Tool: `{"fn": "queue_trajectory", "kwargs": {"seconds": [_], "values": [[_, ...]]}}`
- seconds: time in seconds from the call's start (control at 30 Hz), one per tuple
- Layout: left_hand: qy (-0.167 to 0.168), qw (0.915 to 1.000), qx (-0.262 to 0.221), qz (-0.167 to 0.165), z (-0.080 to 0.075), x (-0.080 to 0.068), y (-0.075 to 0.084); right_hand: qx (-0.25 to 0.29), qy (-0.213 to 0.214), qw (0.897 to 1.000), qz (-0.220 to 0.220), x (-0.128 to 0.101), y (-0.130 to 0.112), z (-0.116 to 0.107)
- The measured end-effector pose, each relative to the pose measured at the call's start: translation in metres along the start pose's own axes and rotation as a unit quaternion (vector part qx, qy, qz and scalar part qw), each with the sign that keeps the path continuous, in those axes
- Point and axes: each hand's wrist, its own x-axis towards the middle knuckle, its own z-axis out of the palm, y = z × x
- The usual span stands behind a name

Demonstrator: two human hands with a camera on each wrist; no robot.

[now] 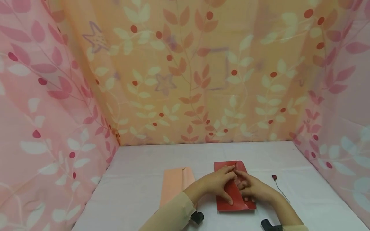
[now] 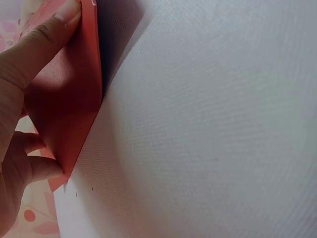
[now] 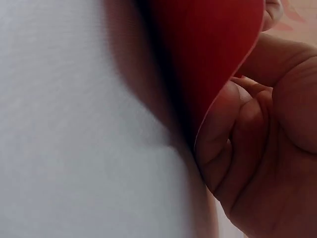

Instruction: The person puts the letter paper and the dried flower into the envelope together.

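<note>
A red paper envelope (image 1: 231, 194) lies on the white table in the head view, with a fold along its right side. My left hand (image 1: 221, 181) spreads across the envelope. Its thumb (image 2: 42, 42) presses the red paper in the left wrist view, and its other fingertips touch the paper farther up. On the right side of the envelope is my right hand (image 1: 254, 189). Its curled fingers (image 3: 218, 124) hold the edge of the red paper in the right wrist view. Part of the fold is hidden behind both hands.
A peach envelope (image 1: 171, 184) lies to the left, partly covered by the left forearm. A small dark red flower (image 1: 274, 177) on a thin stem lies to the right. Patterned curtains (image 1: 190, 80) hang around the white table (image 1: 138, 160).
</note>
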Motion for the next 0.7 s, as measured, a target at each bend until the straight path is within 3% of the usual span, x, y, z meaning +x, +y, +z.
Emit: {"fn": "queue_trajectory", "kwargs": {"seconds": [0.3,0.7], "values": [[-0.006,0.9999,0.000,-0.008,-0.001,0.002,0.003,-0.033,0.011,0.999,-0.003,0.007,0.004,0.009],[0.014,0.9999,-0.005,0.005,-0.001,-0.002,0.005,-0.064,0.041,0.997,-0.016,0.007,0.000,0.016]]}}
